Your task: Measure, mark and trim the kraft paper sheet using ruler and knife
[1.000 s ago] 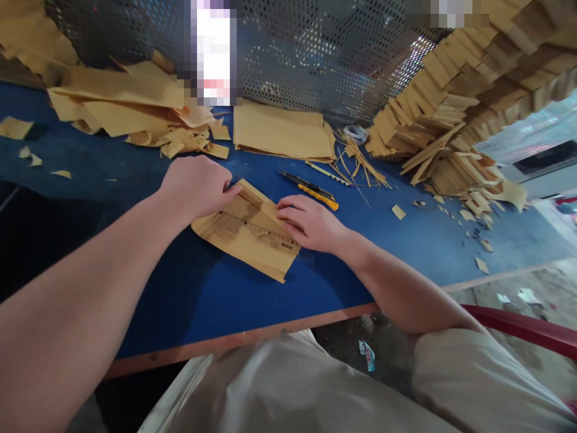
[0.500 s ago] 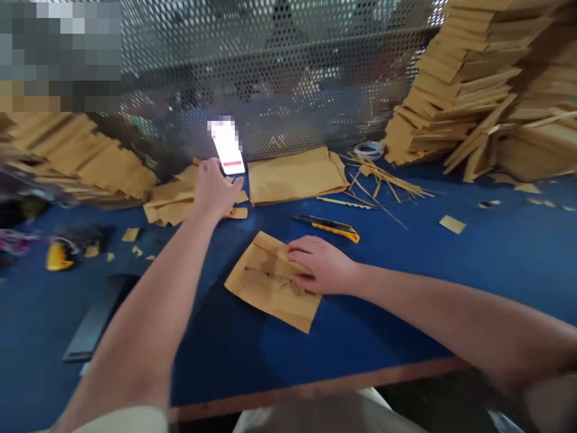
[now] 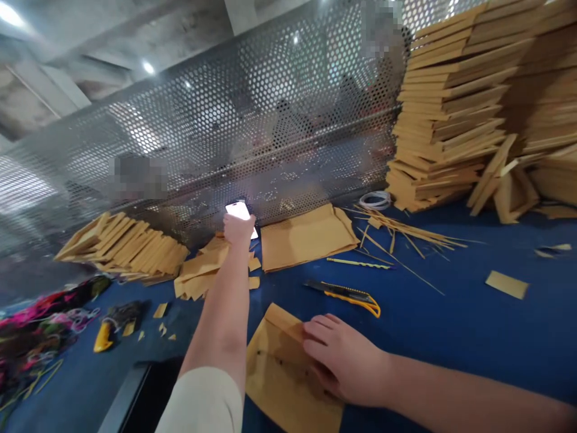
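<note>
Head view: smooth blue desk [image 3: 428, 337] w/ tan folded kraft-paper sheet [image 3: 279, 385] at its near side, matte, prob. v. light, bendy, quick to crease; best pressed flat by the folded edge, where my right grip [image 3: 347, 359] rests, fingers curled, can't tell if pinching. My left grip [image 3: 238, 230] is closed round a slim rectangular lit-screen phone [image 3: 237, 210] by the back; prob. rigid, slick, fragile, so take its long sides.

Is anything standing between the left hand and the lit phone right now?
Nothing visible. The left hand already covers part of the phone, though its fingers' hold is hidden. Its forearm passes across the loose paper pieces, which do not block it. The utility knife lies off to the right.
</note>
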The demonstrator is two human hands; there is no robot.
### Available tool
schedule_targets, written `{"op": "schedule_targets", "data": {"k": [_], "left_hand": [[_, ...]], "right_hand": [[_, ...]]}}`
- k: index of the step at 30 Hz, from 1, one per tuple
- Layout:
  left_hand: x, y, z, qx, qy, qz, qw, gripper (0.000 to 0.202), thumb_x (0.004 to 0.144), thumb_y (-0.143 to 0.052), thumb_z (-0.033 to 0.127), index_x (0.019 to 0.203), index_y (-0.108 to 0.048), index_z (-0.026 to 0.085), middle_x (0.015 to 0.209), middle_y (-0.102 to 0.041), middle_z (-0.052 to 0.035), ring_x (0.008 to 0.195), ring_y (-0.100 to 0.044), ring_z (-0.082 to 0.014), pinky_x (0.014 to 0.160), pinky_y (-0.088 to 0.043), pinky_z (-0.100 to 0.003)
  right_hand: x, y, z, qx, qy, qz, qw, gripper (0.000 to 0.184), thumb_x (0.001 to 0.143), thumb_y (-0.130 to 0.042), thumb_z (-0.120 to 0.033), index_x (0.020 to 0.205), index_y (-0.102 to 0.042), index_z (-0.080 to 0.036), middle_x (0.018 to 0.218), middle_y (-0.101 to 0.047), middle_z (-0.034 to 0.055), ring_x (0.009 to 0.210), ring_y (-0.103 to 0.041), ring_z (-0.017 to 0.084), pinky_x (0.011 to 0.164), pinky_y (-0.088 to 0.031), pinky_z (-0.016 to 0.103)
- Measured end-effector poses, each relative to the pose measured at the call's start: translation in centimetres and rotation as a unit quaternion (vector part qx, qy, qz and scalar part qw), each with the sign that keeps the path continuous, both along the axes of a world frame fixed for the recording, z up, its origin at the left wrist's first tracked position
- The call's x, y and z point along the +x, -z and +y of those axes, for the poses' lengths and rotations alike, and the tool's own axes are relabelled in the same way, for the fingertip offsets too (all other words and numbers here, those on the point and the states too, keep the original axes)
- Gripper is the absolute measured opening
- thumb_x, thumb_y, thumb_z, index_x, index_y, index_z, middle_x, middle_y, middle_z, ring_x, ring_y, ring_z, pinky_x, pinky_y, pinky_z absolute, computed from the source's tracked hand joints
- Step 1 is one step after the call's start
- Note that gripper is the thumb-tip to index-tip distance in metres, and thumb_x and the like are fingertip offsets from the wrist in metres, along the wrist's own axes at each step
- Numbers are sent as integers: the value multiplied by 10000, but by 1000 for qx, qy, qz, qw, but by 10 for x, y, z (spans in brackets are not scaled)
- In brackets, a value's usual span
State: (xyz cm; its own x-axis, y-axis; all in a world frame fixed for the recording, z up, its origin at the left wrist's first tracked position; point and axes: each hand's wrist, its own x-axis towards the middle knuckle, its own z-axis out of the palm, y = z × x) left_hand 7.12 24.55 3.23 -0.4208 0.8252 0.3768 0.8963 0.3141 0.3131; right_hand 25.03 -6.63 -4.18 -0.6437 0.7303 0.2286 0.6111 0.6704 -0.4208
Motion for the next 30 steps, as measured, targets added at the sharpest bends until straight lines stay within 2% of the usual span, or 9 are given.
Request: {"op": "schedule_targets", "data": {"k": [5, 9, 12, 14, 18, 19, 21, 25, 30], "left_hand": [[-6, 2, 2, 1, 17, 2, 1000, 502, 955, -666, 450, 1356, -572, 163, 1315, -639, -128, 1135, -659, -266, 946, -580, -481], [-14, -7, -6, -9, 59, 6, 998, 1141, 808, -728, 668, 1543, -250, -63, 1298, -638, -325, 1194, -667, -417, 972, -567, -490], [-18, -15, -24, -4, 101, 41, 994, 1122, 883, -598, 690, 1544, -177, -113, 1464, -485, -395, 1349, -564, -432, 1064, -511, -479], [-20, -20, -46, -7, 149, 84, 985, 1061, 889, -635, 596, 1546, -186, -107, 1537, -410, -377, 1424, -484, -425, 1134, -451, -464], [-28, -29, -110, -54, 284, 183, 940, 977, 839, -723, 445, 1607, -240, 84, 1621, -391, -221, 1427, -476, -389, 1180, -397, -448], [-32, -33, -127, -70, 320, 212, 920, 945, 837, -726, 427, 1600, -274, 100, 1623, -397, -206, 1422, -480, -385, 1182, -393, -443], [-44, -43, -160, -106, 387, 336, 852, 858, 908, -629, 420, 1588, -272, 37, 1595, -417, -250, 1369, -526, -398, 1138, -430, -473], [-82, -69, -209, -171, 387, 444, 790, 723, 958, -533, 428, 1534, -367, 24, 1483, -542, -252, 1223, -630, -389, 993, -524, -475], [-135, -94, -260, -251, 331, 475, 776, 686, 967, -503, 428, 1512, -409, 22, 1373, -628, -249, 1082, -691, -394, 843, -562, -478]], "right_hand": [[1, 1, 1, 13, -3, -16, 1000, 178, 910, -537, -279, 1004, -644, -171, 1141, -657, 119, 1062, -605, 299, 921, -520, 495], [1, -1, 1, 27, -3, -12, 1000, 191, 887, -574, -262, 1023, -656, -157, 1158, -662, 130, 1057, -618, 297, 927, -535, 478], [4, -3, 1, 39, 2, -19, 999, 233, 848, -588, -169, 1065, -667, -134, 1214, -663, 153, 1073, -636, 290, 951, -549, 456], [6, -4, 1, 52, -2, -21, 998, 294, 819, -585, -108, 1101, -669, -118, 1256, -658, 177, 1087, -649, 285, 974, -555, 454], [10, -3, 3, 61, -13, 8, 998, 363, 783, -565, -37, 1122, -682, -87, 1270, -660, 196, 1109, -673, 282, 1000, -567, 436], [11, -2, 4, 57, -5, 25, 998, 376, 785, -542, -19, 1124, -687, -97, 1266, -665, 184, 1108, -680, 273, 984, -578, 419], [13, 0, 5, 43, 10, 63, 997, 398, 795, -513, -5, 1129, -693, -126, 1254, -675, 152, 1082, -696, 254, 962, -593, 399], [15, 3, 4, 40, 10, 98, 994, 367, 810, -514, -32, 1099, -708, -146, 1249, -685, 141, 1077, -706, 258, 944, -604, 397], [16, 5, 0, 63, 12, 87, 994, 343, 827, -502, -60, 1079, -715, -154, 1242, -694, 138, 1039, -720, 258, 906, -615, 385]]}}
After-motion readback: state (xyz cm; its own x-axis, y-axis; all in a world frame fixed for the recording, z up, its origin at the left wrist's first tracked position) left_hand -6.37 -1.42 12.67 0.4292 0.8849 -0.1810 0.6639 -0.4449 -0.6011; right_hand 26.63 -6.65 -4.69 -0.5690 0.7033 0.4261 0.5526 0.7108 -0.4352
